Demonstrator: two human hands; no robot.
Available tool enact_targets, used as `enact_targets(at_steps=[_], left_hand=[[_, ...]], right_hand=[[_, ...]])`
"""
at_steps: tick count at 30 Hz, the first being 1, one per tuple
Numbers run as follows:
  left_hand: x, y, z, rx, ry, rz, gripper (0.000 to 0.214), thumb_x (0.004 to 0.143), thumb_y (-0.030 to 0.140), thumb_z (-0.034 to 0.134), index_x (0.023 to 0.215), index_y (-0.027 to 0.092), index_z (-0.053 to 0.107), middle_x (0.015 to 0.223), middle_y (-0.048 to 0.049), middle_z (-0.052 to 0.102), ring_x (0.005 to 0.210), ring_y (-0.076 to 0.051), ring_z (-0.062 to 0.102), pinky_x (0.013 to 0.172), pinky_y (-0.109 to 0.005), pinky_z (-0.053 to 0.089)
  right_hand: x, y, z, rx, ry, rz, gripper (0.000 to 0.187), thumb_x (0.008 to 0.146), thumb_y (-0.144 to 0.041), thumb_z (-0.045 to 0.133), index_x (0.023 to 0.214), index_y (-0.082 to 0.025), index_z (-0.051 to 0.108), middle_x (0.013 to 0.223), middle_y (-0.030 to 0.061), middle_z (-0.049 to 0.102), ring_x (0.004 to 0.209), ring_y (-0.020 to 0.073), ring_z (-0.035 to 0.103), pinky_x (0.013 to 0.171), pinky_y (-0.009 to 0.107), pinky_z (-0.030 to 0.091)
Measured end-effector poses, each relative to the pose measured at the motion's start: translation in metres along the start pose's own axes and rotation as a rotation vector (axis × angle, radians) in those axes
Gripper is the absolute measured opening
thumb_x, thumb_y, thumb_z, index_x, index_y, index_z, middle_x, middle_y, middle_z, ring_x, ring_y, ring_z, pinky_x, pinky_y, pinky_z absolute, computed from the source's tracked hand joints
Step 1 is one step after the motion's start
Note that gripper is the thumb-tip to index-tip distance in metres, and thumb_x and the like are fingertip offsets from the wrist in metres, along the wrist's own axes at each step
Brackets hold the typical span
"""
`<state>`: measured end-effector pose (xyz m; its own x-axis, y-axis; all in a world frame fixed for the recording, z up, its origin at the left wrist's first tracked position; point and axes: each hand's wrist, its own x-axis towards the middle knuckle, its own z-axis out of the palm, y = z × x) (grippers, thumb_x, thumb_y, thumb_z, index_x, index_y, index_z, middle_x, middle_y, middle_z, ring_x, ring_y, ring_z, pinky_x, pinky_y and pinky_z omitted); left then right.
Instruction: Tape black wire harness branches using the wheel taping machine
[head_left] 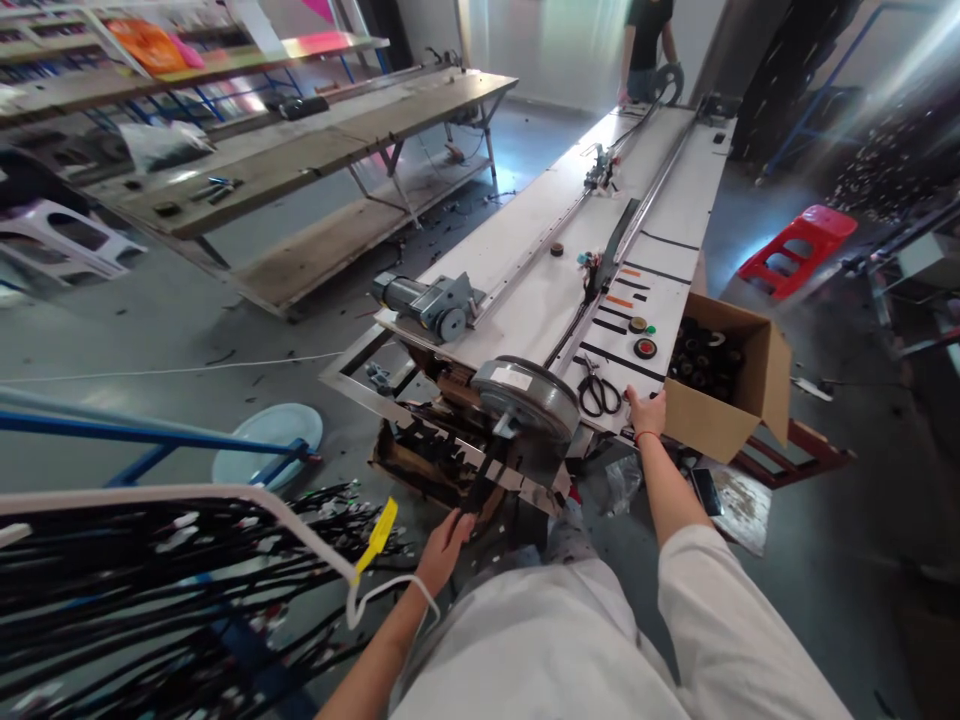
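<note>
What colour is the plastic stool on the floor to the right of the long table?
The stool is red, seen in the head view.

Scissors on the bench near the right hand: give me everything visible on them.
The scissors lie flat on the white bench top, at its near end, just left of the right hand, which rests on the bench edge without touching them as far as can be seen. The two large loop handles are black and point toward the person; the short blades point away and look closed or nearly so. A round grey wheel sits just to their left, and a black stripe on the bench runs just beyond the blade tips.
</note>
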<state>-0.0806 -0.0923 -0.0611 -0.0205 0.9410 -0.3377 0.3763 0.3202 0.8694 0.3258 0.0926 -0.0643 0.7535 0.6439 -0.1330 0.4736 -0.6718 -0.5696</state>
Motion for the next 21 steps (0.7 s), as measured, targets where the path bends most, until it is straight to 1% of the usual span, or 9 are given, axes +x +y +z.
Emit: enact_targets(at_steps=[2, 4, 10, 14, 16, 18, 19, 20, 21], left_hand=[[-0.004, 0.007, -0.001, -0.043, -0.002, -0.011, 0.059, 0.077, 0.076, 0.045, 0.078, 0.019, 0.061, 0.062, -0.0008, 0.058, 0.06, -0.018, 0.054, 0.062, -0.029, 0.046], [-0.001, 0.013, 0.001, -0.064, -0.027, -0.032, 0.059, 0.078, 0.075, 0.046, 0.082, 0.019, 0.063, 0.063, -0.0005, 0.057, 0.059, -0.017, 0.052, 0.059, -0.028, 0.045], [0.027, 0.03, 0.016, -0.114, 0.001, 0.012, 0.055, 0.079, 0.071, 0.05, 0.079, 0.018, 0.062, 0.061, 0.0004, 0.055, 0.059, -0.015, 0.051, 0.057, -0.026, 0.042], [0.044, 0.046, 0.023, -0.225, 0.03, -0.008, 0.06, 0.076, 0.074, 0.05, 0.077, 0.016, 0.063, 0.057, 0.0014, 0.053, 0.054, -0.014, 0.048, 0.053, -0.024, 0.039], [0.053, 0.053, 0.025, -0.315, 0.049, -0.035, 0.062, 0.075, 0.075, 0.05, 0.075, 0.015, 0.063, 0.059, -0.0008, 0.058, 0.056, -0.014, 0.052, 0.054, -0.025, 0.041], [0.064, 0.059, 0.028, -0.416, 0.073, -0.088, 0.061, 0.076, 0.074, 0.052, 0.075, 0.014, 0.062, 0.063, -0.0037, 0.063, 0.06, -0.016, 0.058, 0.058, -0.026, 0.044], [0.07, 0.061, 0.029, -0.468, 0.082, -0.116, 0.059, 0.077, 0.072, 0.053, 0.076, 0.014, 0.062, 0.064, -0.0046, 0.064, 0.061, -0.017, 0.06, 0.06, -0.027, 0.046], [0.076, 0.063, 0.031, -0.518, 0.086, -0.14, 0.056, 0.078, 0.069, 0.054, 0.078, 0.014, 0.062, 0.064, -0.005, 0.065, 0.062, -0.017, 0.061, 0.062, -0.028, 0.048], [0.082, 0.064, 0.033, -0.56, 0.08, -0.16, 0.053, 0.079, 0.067, 0.054, 0.079, 0.014, 0.062, 0.064, -0.005, 0.066, 0.062, -0.018, 0.063, 0.063, -0.029, 0.049]], right_hand=[[0.0, 0.0, -0.001, -0.003, -0.003, -0.004, 0.089, 0.08, -0.063, 0.06, 0.144, -0.007, 0.033, 0.137, 0.0261, 0.048, 0.124, 0.0364, 0.049, 0.101, 0.043, 0.04], [0.0, -0.001, -0.002, -0.006, -0.011, -0.002, 0.089, 0.08, -0.063, 0.059, 0.144, -0.006, 0.032, 0.137, 0.0265, 0.047, 0.125, 0.0362, 0.049, 0.101, 0.043, 0.04], [-0.003, -0.004, -0.005, -0.008, -0.032, 0.009, 0.088, 0.081, -0.062, 0.057, 0.144, -0.006, 0.032, 0.136, 0.0263, 0.048, 0.123, 0.0366, 0.05, 0.1, 0.044, 0.04], [-0.003, -0.007, -0.011, -0.036, -0.027, -0.011, 0.089, 0.08, -0.057, 0.06, 0.143, -0.002, 0.032, 0.134, 0.029, 0.048, 0.122, 0.0376, 0.049, 0.099, 0.045, 0.04], [-0.001, -0.018, -0.016, -0.085, 0.036, -0.125, 0.087, 0.079, -0.049, 0.062, 0.145, -0.003, 0.029, 0.138, 0.0294, 0.044, 0.124, 0.0377, 0.046, 0.1, 0.047, 0.039], [0.0, -0.042, -0.02, -0.087, 0.055, -0.32, 0.081, 0.081, -0.04, 0.06, 0.147, -0.005, 0.027, 0.14, 0.0279, 0.042, 0.123, 0.0361, 0.047, 0.099, 0.048, 0.039], [-0.001, -0.06, -0.021, -0.044, -0.002, -0.426, 0.076, 0.082, -0.038, 0.057, 0.145, -0.006, 0.03, 0.137, 0.0264, 0.046, 0.119, 0.0344, 0.05, 0.098, 0.048, 0.04], [-0.004, -0.081, -0.021, 0.025, -0.116, -0.52, 0.068, 0.085, -0.037, 0.054, 0.143, -0.006, 0.035, 0.131, 0.0241, 0.052, 0.113, 0.0323, 0.055, 0.096, 0.046, 0.043], [-0.008, -0.104, -0.019, 0.101, -0.28, -0.595, 0.06, 0.088, -0.038, 0.05, 0.138, -0.007, 0.041, 0.121, 0.0209, 0.059, 0.106, 0.0299, 0.059, 0.092, 0.044, 0.046]])
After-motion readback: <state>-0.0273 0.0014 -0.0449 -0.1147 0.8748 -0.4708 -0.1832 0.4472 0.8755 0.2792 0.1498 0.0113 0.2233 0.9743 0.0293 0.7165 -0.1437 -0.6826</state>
